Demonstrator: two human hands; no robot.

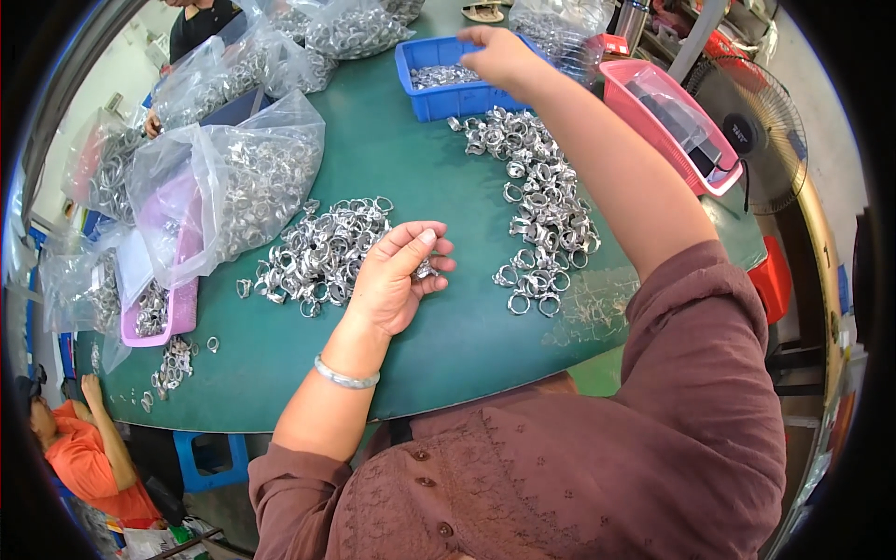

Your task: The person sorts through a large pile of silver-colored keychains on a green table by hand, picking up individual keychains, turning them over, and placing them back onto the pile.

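Brown shirt point(560, 467) lies below the left hand point(392, 285), curled around a metal hose clamp point(426, 270), judged light, stiff and slick, best pinched by its band, with a clamp pile point(322, 250) just leftward; the right hand point(504, 61), grip undeterminable, is over a blue bin point(471, 100).

We look from the left one of two wide fisheye cameras worn on the person's head, facing down and forward. The brown shirt point(560, 476) sits close below us; the left hand point(403, 273) is near the middle of our view, the right hand point(504, 61) farther off at the top. We take in the green table point(439, 369) broadly, upright and unmirrored, edges bending toward the round dark rim.
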